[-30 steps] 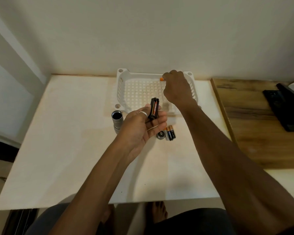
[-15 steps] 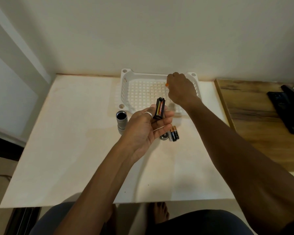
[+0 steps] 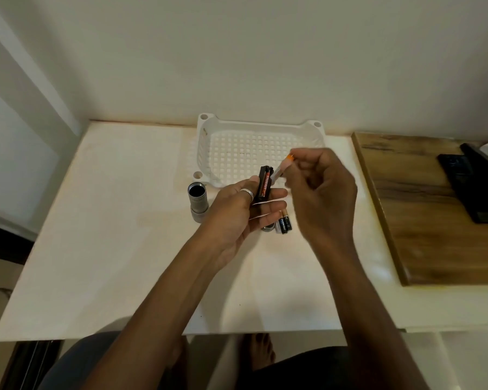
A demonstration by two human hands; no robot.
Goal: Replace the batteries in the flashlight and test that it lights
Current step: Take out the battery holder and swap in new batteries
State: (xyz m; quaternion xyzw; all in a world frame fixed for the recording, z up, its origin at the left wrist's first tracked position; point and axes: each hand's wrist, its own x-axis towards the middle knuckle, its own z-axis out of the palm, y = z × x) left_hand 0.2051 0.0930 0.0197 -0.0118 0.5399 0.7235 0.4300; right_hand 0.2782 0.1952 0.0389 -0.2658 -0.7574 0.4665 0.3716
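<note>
Left hand [image 3: 237, 212] gripped a black rectangular battery carrier [image 3: 265, 183], one red-labelled cell seated. Right hand [image 3: 321, 190] pinched a pale, orange-tipped cell [image 3: 283, 167] close by the carrier's top. Flashlight [image 3: 197, 199]: matt silver metal tube, upright, open end up, on the smooth pale worktop [image 3: 110, 220] beside a white lattice basket [image 3: 254, 128].

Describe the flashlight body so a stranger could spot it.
Find the big white basket. Off its near left corner the flashlight body stands upright. Unlike the black batteries nearby, it is a silver tube with a dark open top.
</note>
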